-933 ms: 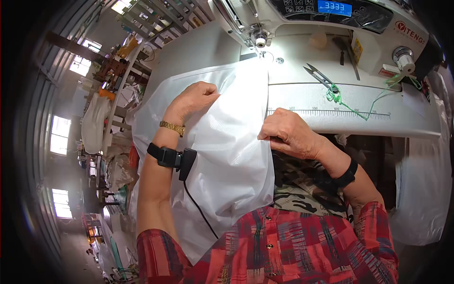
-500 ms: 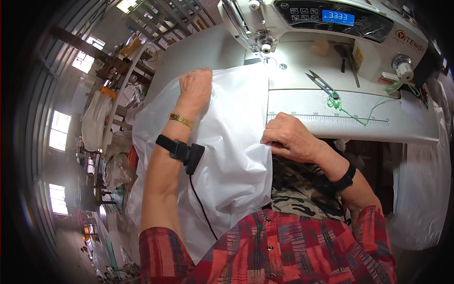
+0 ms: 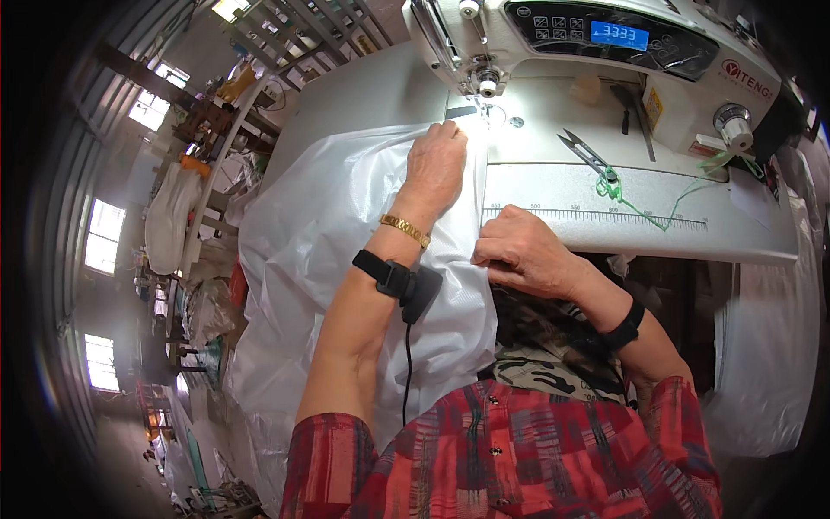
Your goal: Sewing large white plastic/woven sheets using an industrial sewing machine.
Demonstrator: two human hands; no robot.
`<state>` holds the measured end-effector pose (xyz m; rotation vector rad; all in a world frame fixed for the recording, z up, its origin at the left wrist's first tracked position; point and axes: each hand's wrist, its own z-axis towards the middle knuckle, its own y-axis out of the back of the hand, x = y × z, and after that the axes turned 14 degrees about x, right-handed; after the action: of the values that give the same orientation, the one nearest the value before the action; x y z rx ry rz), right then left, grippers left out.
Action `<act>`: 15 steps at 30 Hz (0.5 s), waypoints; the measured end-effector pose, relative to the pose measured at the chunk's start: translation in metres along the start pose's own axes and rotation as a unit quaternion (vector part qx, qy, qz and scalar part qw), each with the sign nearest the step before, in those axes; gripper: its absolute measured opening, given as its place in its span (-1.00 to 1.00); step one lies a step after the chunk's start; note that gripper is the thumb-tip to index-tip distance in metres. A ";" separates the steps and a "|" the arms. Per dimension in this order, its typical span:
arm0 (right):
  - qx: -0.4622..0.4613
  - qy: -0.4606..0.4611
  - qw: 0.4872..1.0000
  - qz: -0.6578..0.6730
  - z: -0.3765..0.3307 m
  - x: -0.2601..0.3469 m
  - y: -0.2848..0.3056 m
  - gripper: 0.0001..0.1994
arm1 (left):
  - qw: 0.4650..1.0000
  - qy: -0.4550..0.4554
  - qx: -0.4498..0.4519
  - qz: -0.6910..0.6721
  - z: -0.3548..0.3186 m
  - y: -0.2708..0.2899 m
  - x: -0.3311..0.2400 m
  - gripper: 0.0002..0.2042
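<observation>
Pinching the right edge of a shiny white plastic sheet (image 3: 346, 216), the bare right hand (image 3: 523, 251) sits by the pale grey tabletop's (image 3: 346, 99) front edge. The bare left hand (image 3: 437, 166), fingers bent, rests on the sheet near a white sewing machine (image 3: 488, 39); whether they grip, I cannot tell. The sheet drapes off the tabletop's front edge. Black metal snips (image 3: 584, 152) lie toward its right edge.
</observation>
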<state>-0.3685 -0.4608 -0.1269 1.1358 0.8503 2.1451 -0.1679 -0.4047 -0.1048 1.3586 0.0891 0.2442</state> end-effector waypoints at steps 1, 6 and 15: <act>-0.002 0.010 1.000 -0.014 0.002 -0.002 -0.001 -0.83 | 1.000 0.004 0.001 -0.018 0.003 0.001 0.001 -0.89; 0.000 -0.005 1.000 -0.021 -0.001 -0.005 -0.004 -0.83 | 0.978 0.092 0.053 -0.179 0.031 0.024 -0.020 -0.74; -0.011 0.002 1.000 -0.017 0.000 -0.001 -0.002 -0.84 | 0.989 0.038 0.144 0.019 0.034 0.021 -0.038 -0.77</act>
<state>-0.3675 -0.4603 -0.1291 1.0997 0.8401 2.1245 -0.2005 -0.4421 -0.0799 1.6401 0.1675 0.3254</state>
